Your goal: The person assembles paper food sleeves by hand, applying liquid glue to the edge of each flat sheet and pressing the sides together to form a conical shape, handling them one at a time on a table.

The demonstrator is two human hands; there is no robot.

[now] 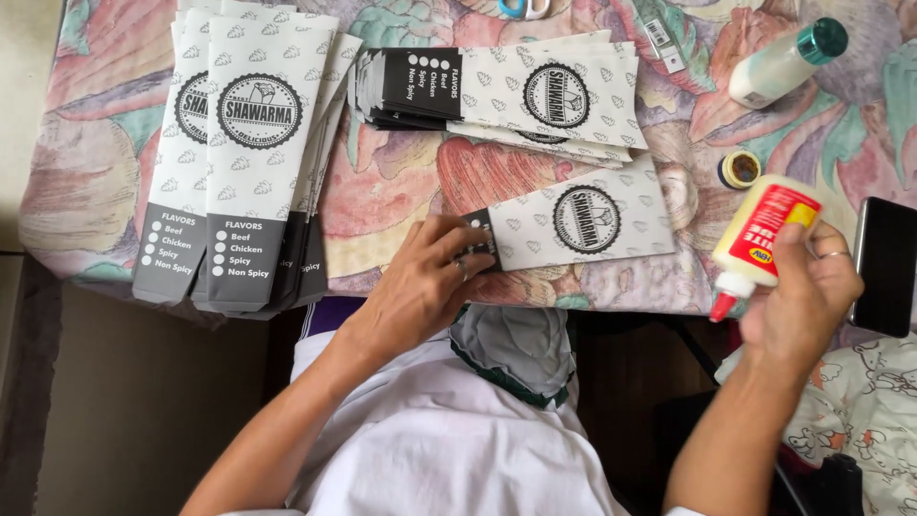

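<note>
My left hand (pixel 425 277) presses its fingers on the dark end of a flat white and grey printed paper sleeve (pixel 583 222) lying on the flowered tablecloth (pixel 392 191). My right hand (pixel 807 296) grips a white glue bottle (pixel 764 234) with a red label, tilted so its red nozzle points down and left, just off the sleeve's right end.
A stack of like paper sleeves (pixel 244 143) lies at the left, another pile (pixel 506 91) at the top middle. A white bottle with a teal cap (pixel 788 59) lies top right, a small round cap (pixel 738 169) below it, a dark phone (pixel 884 266) at far right, scissors handles (pixel 523 8) at the top edge.
</note>
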